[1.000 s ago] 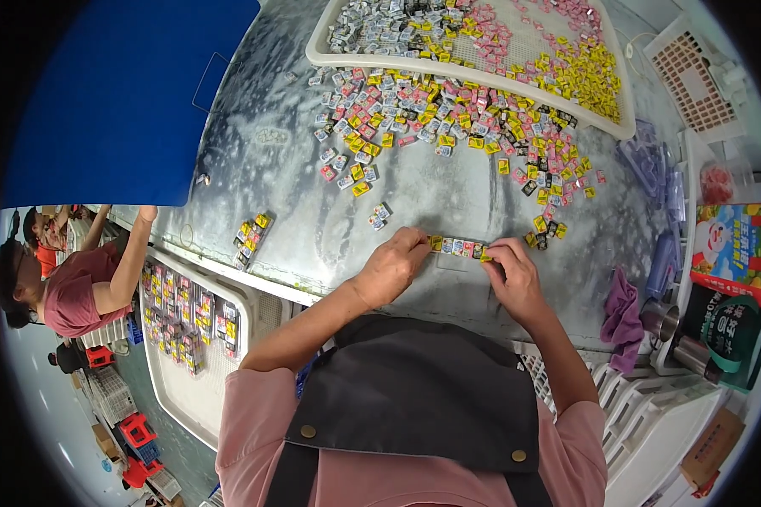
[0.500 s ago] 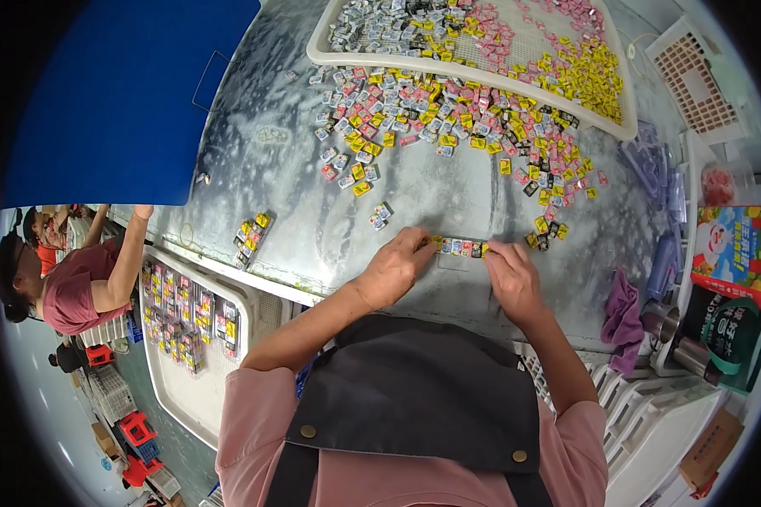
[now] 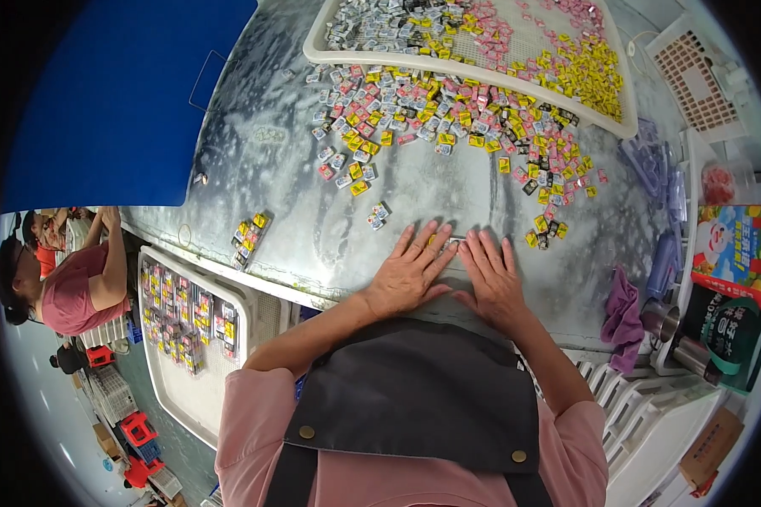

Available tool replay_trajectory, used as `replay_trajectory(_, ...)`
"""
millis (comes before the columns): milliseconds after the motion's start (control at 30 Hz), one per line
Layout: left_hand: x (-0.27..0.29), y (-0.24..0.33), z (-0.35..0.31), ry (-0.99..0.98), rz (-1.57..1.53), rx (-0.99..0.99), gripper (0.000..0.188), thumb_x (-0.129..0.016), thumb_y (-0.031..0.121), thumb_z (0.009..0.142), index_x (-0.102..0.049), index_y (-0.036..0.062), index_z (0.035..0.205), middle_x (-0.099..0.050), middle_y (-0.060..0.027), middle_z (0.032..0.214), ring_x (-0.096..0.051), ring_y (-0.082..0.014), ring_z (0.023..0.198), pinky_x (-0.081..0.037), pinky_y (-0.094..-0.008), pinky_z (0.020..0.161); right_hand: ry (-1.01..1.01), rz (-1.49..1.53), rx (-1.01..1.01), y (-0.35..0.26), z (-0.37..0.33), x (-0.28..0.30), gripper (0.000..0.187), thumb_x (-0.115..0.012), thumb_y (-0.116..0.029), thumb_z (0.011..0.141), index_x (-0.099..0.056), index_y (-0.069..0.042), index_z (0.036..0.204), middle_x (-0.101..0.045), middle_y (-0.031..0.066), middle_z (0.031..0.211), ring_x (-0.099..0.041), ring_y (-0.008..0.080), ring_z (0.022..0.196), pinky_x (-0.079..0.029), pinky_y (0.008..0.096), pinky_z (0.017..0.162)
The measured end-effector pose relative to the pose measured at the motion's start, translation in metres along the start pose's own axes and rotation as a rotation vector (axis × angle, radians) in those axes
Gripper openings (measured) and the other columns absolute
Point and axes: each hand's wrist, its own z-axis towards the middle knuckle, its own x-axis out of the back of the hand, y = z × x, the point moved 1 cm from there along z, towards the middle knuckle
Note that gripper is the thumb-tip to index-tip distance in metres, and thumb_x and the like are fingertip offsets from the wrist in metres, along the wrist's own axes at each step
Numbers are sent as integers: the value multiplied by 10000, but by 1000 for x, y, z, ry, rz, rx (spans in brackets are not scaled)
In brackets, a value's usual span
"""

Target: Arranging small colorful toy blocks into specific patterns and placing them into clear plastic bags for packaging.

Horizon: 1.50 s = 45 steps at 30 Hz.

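Left hand (image 3: 408, 275) and right hand (image 3: 493, 283), pinching before, now spread open over packet row (image 3: 432, 241)

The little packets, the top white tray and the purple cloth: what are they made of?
The little packets may be plastic or coated paper: their coloured sides look slightly glossy, but they're too small to be sure. The top white tray seems hard plastic: smooth, thick rim, mesh floor. The purple cloth looks like soft, dull fabric, bunched into folds.
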Motion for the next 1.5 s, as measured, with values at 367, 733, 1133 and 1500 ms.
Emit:
replay_trajectory(367,1,-11,1,-50,111,62,707,-592,422,944,-378,70,1518,-204,-162,1644,-159,-367,1525,-148,-593,1198,233,-82,-295,56,-2,15,507,-570,-159,946,-482,-3,1420,-401,190,1541,-312,363,1468,-190,539,1204)
replay_trajectory(733,34,-42,-8,453,79,264,408,-650,20,823,-621,-18,1228,-561,-213,1197,-554,-372,1039,-447,-468,924,309,18,-54,92,47,12,355,-602,-12,924,-593,25,1277,-481,174,1477,-423,341,1401,-391,403,1128)
replay_trajectory(1133,19,-75,51,388,22,267,285,-689,78,854,-672,16,1133,-596,-159,1035,-582,-350,960,-501,-446,832,349,139,-195,83,59,21,323,-689,-42,861,-649,-31,1181,-574,143,1092,-616,354,967,-512,429,844)
replay_trajectory(1500,23,-69,106,425,95,161,431,-724,152,844,-631,53,1253,-555,-194,1294,-566,-373,1057,-467,-452,931,332,202,-144,64,120,14,234,-623,-6,896,-644,2,1128,-600,152,1106,-630,357,996,-520,424,850)
